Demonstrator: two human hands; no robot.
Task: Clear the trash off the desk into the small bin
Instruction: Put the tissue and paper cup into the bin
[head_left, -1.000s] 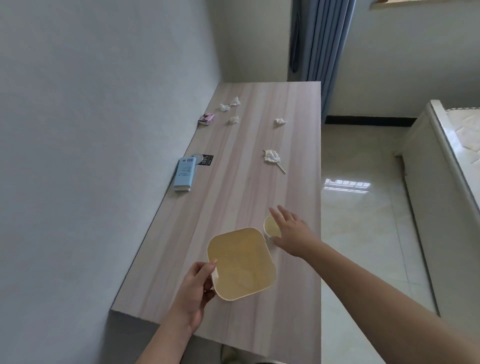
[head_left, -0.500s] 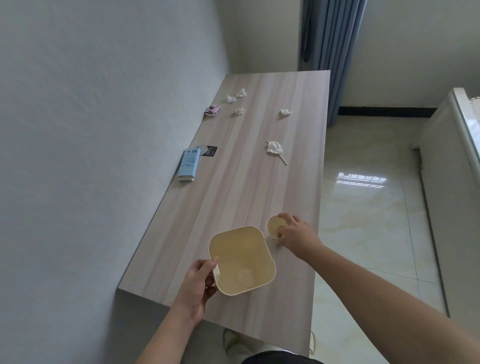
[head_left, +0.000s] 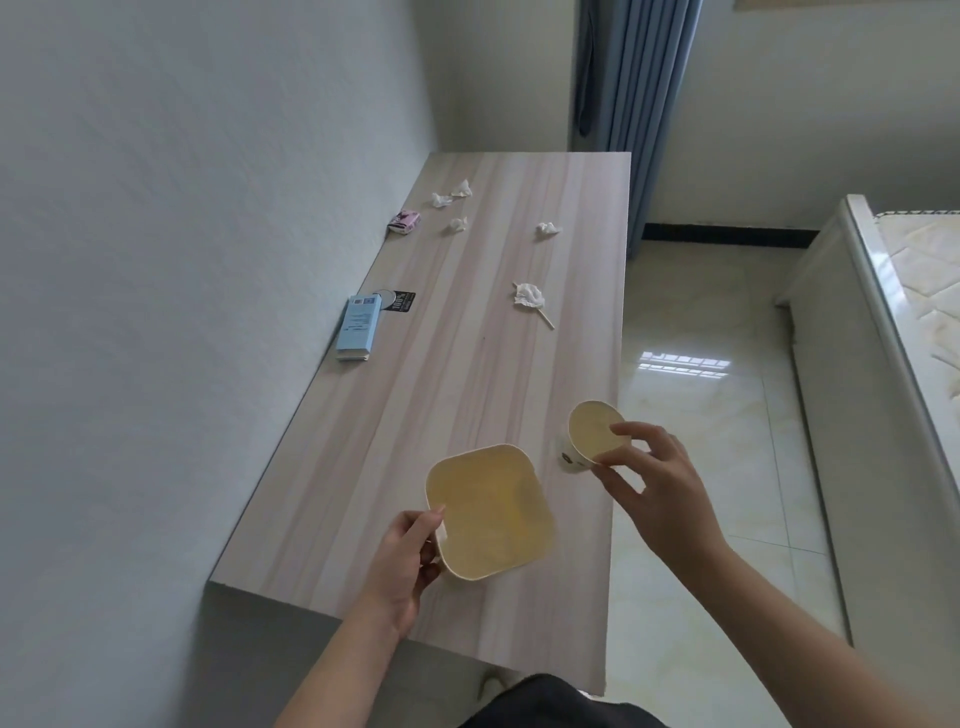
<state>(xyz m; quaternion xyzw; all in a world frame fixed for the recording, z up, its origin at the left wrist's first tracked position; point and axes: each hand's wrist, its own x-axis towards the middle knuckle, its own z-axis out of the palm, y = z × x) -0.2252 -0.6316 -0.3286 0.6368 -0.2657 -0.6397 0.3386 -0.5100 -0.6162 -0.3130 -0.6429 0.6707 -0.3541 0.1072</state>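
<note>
Left hand: lower centre of the frame, fingers curled around the near-left corner of the small bin, thumb on its rim; closed on it.
Right hand: right of centre, thumb and forefinger pinching the rim of a paper cup; remaining fingers spread loosely. Cup is tilted, mouth toward the camera, appears raised off the desk, just beside the bin's upper-right corner.
Small bin: cream-yellow, rounded-square mouth, interior looks empty, on the near part of the desk.
Desk: light wood-grain top, running from lower centre to upper centre of the frame, left edge against a white wall.
Trash on the desk, far half:
- crumpled tissue with a thin stick, centre of the frame, right of the desk's midline;
- crumpled tissue, above it;
- three small tissue wads, upper centre, near the wall side.
Other items along the wall edge:
- pink packet, beside the wads;
- blue box, left of centre;
- black label, just beside the blue box's far end.
Background: blue curtain, top centre; bed, right edge.
</note>
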